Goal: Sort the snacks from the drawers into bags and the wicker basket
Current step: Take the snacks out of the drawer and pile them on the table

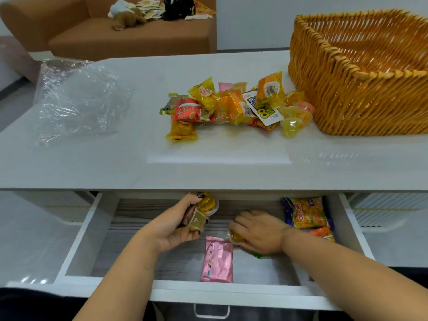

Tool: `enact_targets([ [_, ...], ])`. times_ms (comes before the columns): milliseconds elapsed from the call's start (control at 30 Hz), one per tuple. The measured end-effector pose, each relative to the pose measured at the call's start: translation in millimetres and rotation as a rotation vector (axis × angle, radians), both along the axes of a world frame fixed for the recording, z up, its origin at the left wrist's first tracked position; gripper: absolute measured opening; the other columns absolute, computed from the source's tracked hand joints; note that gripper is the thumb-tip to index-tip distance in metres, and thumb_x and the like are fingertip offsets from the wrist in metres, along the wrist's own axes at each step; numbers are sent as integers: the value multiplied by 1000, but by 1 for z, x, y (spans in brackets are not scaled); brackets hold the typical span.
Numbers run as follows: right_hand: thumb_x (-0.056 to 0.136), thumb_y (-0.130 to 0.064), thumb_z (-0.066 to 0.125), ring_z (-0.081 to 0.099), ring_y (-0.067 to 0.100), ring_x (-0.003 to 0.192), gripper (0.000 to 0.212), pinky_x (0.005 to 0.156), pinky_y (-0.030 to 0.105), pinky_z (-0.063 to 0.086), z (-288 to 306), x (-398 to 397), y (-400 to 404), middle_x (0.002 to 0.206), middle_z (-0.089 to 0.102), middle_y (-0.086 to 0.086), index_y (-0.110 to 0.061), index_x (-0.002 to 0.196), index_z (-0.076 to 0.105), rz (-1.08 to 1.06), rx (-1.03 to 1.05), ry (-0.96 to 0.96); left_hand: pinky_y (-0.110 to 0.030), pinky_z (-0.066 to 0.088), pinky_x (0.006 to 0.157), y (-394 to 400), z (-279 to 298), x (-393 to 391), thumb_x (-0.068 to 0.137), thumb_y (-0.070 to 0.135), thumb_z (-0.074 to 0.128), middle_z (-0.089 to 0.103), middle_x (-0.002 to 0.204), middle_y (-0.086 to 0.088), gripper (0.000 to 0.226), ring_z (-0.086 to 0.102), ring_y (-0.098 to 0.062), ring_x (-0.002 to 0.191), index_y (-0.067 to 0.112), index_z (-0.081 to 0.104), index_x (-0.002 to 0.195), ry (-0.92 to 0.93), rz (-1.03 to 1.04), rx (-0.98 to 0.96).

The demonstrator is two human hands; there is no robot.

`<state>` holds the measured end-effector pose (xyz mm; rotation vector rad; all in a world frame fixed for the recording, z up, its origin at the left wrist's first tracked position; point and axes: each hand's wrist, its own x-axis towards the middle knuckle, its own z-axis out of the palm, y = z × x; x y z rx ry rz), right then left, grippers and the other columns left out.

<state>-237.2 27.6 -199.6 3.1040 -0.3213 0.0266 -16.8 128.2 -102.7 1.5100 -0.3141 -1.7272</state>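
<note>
A white glossy table (115, 163) fills the middle, catching a pale glare near its front edge. At 11 o'clock, behind it, stands a brown sofa (129, 38) with a soft toy (126, 18), papers (149, 8) and a black bag (178, 6) on its seat. A plain white wall (254, 22) runs at 1 o'clock; grey floor (11, 89) shows at 9 o'clock.

The wicker basket (361, 72), at two o'clock, runs off the right edge; the back of the open drawer (92, 239) lies hidden under the tabletop (139, 163); the right hand (259, 230) covers most of a yellow snack (235, 236); at twelve o'clock, the heap on the sofa (115, 40) is too blurred to identify.
</note>
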Motion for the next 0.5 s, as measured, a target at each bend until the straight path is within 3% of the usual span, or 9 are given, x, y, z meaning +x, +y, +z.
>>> enact_targets([
  [100, 94, -52, 40, 63, 13, 82, 41, 73, 23, 51, 8, -9, -1, 97, 66, -2, -20, 118, 52, -26, -2, -24, -32, 49, 71, 5, 2, -1, 85, 38, 63, 69, 86, -14, 38, 61, -19, 70, 4, 67, 102, -43, -17, -30],
  [233, 89, -50, 49, 58, 10, 76, 37, 67, 21, 49, 34, -9, 5, 90, 64, -4, -21, 112, 48, -14, 37, -175, -28, 50, 70, 11, 12, -6, 92, 31, 57, 71, 81, -8, 25, 63, -16, 74, 9, 66, 97, -105, -154, -63],
  [367, 94, -47, 45, 50, 10, 75, 36, 68, 21, 41, 69, -8, 13, 88, 60, -2, -17, 115, 47, 39, 102, -355, -26, 52, 59, 8, 38, -13, 74, 31, 58, 67, 66, -8, 27, 63, -14, 57, 7, 66, 82, -22, -151, -184],
  [500, 90, -43, 47, 56, 11, 86, 46, 74, 22, 47, 94, -5, 20, 104, 64, 5, -15, 125, 41, -112, 206, -585, -26, 50, 58, -14, 82, -9, 67, 42, 72, 66, 72, -6, 24, 61, -15, 62, 18, 75, 70, 165, -126, -453],
])
